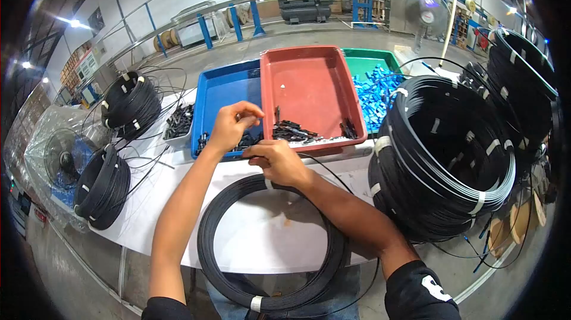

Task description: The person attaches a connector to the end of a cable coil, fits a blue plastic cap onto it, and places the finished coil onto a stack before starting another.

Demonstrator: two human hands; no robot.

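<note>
My left hand [235, 126] is raised over the front of the blue tray [229, 79], its thumb and fingers pinched together. Whatever they hold, if anything, is too small to make out. Lower and to the right, my right hand [279, 162] is closed on a thin black cable [333, 172], which runs out from behind it to the right. Beneath both forearms a coil of black cable [209, 225], bound with white tape, lies at the table's front edge. Small black parts [291, 132] are heaped in the near end of the red tray [312, 82].
A green tray [372, 55] holds many blue clips [377, 97]. Tall stacks of cable coils [389, 183] stand at the right, with more coils [128, 106] at the left. A small white box [178, 126] of black parts sits beside the blue tray on the white table [148, 201].
</note>
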